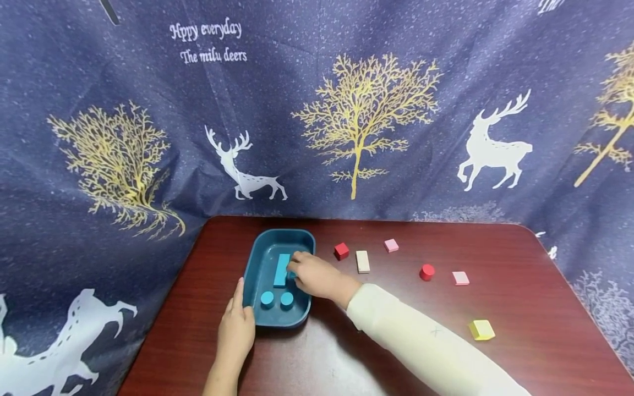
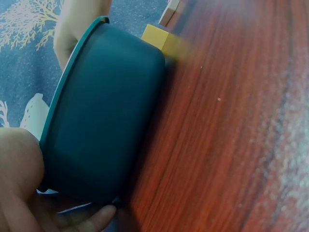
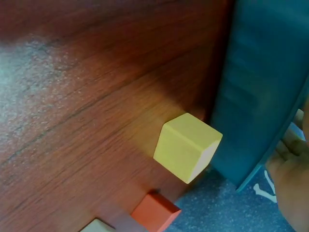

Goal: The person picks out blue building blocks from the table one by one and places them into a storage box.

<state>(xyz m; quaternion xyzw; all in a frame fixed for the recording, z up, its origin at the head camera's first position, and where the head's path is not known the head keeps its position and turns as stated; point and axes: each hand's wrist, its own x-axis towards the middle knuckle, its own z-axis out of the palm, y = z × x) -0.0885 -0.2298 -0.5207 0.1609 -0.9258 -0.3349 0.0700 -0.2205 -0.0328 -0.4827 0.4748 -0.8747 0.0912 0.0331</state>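
Observation:
A dark teal tray (image 1: 251, 264) lies on the table's left side. Inside it are a long blue block (image 1: 281, 270) and two blue cylinders (image 1: 267, 299). My left hand (image 1: 236, 330) holds the tray's near left corner, thumb at the rim and fingers along the outer wall. Over the tray's right side, my right hand (image 1: 317, 275) has its curled fingers on a small blue block (image 1: 292, 274), mostly covered by them. Close outside the tray's right wall stands a yellow block (image 3: 187, 147), hidden in the head view.
Right of the tray lie a red cube (image 1: 342, 251), a cream block (image 1: 362, 262) and a pink piece (image 1: 391, 245). Farther right are a red cylinder (image 1: 427, 272), another pink piece (image 1: 460, 278) and a yellow cube (image 1: 482, 330). A patterned curtain (image 1: 317, 110) hangs behind the table.

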